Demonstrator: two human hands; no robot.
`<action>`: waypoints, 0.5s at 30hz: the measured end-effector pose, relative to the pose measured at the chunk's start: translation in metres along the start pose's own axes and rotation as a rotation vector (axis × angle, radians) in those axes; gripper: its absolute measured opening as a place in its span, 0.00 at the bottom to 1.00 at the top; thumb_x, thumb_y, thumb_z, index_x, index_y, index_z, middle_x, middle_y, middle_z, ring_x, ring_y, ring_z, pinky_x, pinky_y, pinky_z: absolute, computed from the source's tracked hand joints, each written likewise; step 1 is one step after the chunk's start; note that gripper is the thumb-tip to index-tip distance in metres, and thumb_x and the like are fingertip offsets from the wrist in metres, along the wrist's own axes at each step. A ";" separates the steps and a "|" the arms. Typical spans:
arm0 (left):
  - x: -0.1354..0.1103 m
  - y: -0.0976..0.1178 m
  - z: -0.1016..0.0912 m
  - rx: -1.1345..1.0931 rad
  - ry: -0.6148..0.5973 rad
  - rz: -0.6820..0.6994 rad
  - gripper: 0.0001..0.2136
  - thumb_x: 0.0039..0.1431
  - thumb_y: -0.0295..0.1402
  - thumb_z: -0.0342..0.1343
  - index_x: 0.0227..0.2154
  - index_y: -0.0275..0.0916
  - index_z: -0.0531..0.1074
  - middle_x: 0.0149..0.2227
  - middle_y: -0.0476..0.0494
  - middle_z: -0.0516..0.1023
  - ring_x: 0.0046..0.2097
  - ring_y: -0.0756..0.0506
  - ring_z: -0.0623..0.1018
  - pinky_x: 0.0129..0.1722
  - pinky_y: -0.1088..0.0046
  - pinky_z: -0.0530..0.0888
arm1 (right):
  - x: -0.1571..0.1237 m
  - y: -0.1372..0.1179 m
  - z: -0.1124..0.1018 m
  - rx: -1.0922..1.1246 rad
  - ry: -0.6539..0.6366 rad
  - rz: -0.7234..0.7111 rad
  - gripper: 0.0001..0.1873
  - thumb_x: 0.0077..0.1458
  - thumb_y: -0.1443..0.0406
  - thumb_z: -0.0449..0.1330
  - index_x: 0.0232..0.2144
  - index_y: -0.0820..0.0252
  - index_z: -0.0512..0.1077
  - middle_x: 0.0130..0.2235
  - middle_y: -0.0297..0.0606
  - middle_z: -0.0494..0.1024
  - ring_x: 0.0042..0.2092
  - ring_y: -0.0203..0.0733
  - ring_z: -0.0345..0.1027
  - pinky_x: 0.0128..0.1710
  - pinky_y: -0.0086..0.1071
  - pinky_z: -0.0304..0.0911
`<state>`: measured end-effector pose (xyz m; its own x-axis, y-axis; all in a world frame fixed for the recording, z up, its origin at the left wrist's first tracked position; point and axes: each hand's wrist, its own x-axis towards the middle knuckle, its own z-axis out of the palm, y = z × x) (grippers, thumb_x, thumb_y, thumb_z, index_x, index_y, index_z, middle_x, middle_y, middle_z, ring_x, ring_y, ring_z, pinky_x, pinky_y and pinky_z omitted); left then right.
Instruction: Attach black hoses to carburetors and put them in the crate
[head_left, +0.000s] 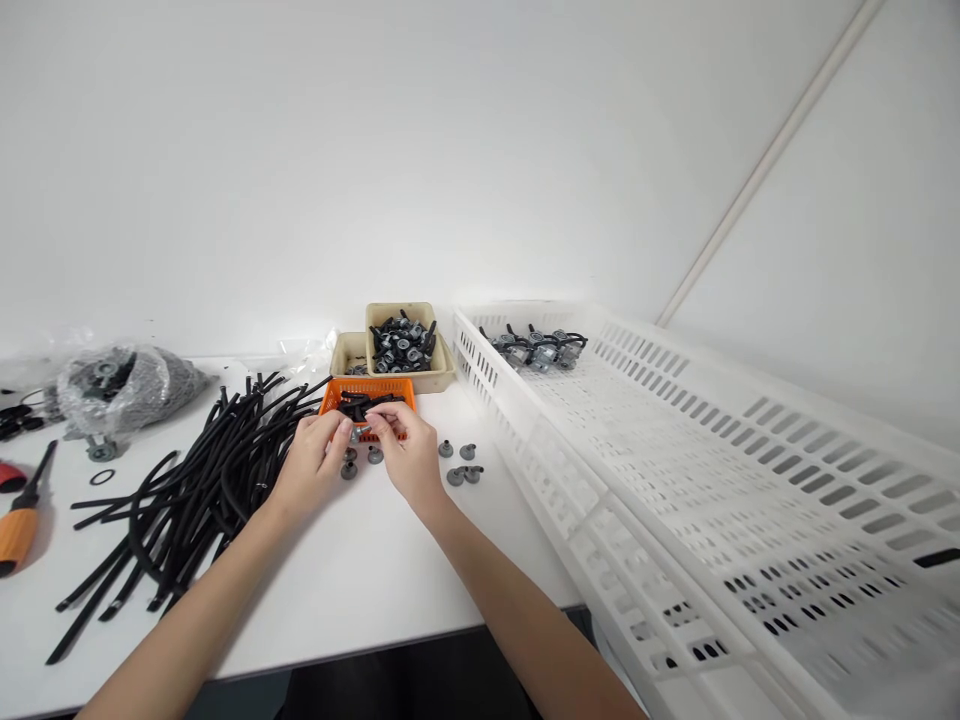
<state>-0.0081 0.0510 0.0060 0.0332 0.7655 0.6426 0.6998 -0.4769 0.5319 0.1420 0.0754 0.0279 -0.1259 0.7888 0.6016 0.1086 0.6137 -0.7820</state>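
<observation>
My left hand (313, 455) and my right hand (406, 450) meet over the middle of the table. Between their fingertips is a small silver-grey metal fitting (358, 434), pinched from both sides; its far details are too small to make out. Just behind the fingers sits an orange basket (409, 392) with short black tube pieces (360, 404) in it. Small grey round caps (375, 455) lie on the table below my fingers. More grey caps (455, 476) lie to the right of my right hand.
Long black hoses (202, 480) spread left. Beyond them lie a bubble-wrap bag (161, 385) and an orange-handled screwdriver (19, 535). Beige trays (435, 382) of small parts stand at the back. A white perforated crate (540, 480) on the right holds metal assemblies with black hoses (544, 350).
</observation>
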 end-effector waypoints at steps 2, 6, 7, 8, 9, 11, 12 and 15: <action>0.002 0.000 0.001 -0.044 0.007 -0.019 0.17 0.68 0.39 0.38 0.24 0.40 0.61 0.23 0.51 0.66 0.29 0.48 0.67 0.35 0.69 0.63 | -0.001 0.000 0.000 -0.071 -0.001 -0.069 0.07 0.59 0.63 0.56 0.33 0.57 0.74 0.36 0.37 0.80 0.38 0.40 0.73 0.41 0.32 0.69; 0.004 0.000 0.002 -0.123 0.021 -0.060 0.19 0.68 0.40 0.36 0.23 0.40 0.61 0.22 0.51 0.65 0.27 0.49 0.67 0.31 0.70 0.62 | -0.003 0.001 0.000 -0.142 -0.014 -0.151 0.09 0.60 0.65 0.54 0.36 0.56 0.74 0.38 0.38 0.80 0.42 0.41 0.72 0.45 0.34 0.68; 0.004 0.000 0.002 -0.135 0.029 -0.076 0.19 0.68 0.40 0.36 0.24 0.40 0.62 0.22 0.51 0.66 0.27 0.48 0.67 0.31 0.70 0.62 | -0.003 0.001 0.000 -0.144 -0.020 -0.155 0.09 0.60 0.66 0.53 0.37 0.56 0.74 0.39 0.38 0.80 0.42 0.41 0.72 0.45 0.34 0.67; 0.003 -0.001 0.002 -0.145 0.038 -0.090 0.19 0.68 0.40 0.36 0.24 0.40 0.63 0.23 0.50 0.67 0.28 0.48 0.68 0.31 0.70 0.63 | -0.003 0.001 0.000 -0.143 -0.028 -0.153 0.09 0.60 0.67 0.53 0.38 0.56 0.74 0.39 0.38 0.79 0.43 0.41 0.72 0.45 0.34 0.67; 0.003 -0.001 0.002 -0.153 0.047 -0.103 0.19 0.68 0.41 0.36 0.25 0.40 0.64 0.24 0.50 0.68 0.28 0.48 0.69 0.32 0.70 0.63 | -0.003 0.001 0.000 -0.140 -0.037 -0.147 0.10 0.60 0.67 0.53 0.38 0.56 0.73 0.40 0.38 0.79 0.43 0.41 0.72 0.46 0.34 0.67; 0.002 -0.002 0.002 -0.169 0.060 -0.126 0.20 0.68 0.42 0.35 0.26 0.40 0.65 0.24 0.49 0.69 0.29 0.47 0.70 0.32 0.70 0.64 | -0.003 0.001 0.000 -0.131 -0.056 -0.131 0.10 0.60 0.68 0.52 0.39 0.56 0.73 0.40 0.38 0.79 0.43 0.41 0.72 0.46 0.35 0.67; 0.002 -0.002 0.002 -0.177 0.062 -0.138 0.20 0.68 0.42 0.35 0.26 0.40 0.65 0.24 0.49 0.69 0.29 0.47 0.70 0.32 0.70 0.65 | -0.003 0.001 0.000 -0.124 -0.066 -0.121 0.10 0.60 0.68 0.52 0.39 0.56 0.73 0.41 0.38 0.79 0.44 0.41 0.72 0.46 0.35 0.67; 0.001 -0.002 0.003 -0.199 0.073 -0.184 0.21 0.68 0.43 0.34 0.26 0.40 0.65 0.24 0.49 0.70 0.29 0.47 0.71 0.32 0.70 0.65 | -0.002 0.000 -0.001 -0.106 -0.100 -0.090 0.11 0.60 0.68 0.51 0.39 0.55 0.73 0.42 0.37 0.79 0.45 0.41 0.71 0.47 0.35 0.66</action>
<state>-0.0074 0.0540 0.0038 -0.1378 0.8173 0.5595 0.5350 -0.4140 0.7365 0.1432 0.0737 0.0263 -0.2368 0.7267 0.6449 0.1952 0.6858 -0.7011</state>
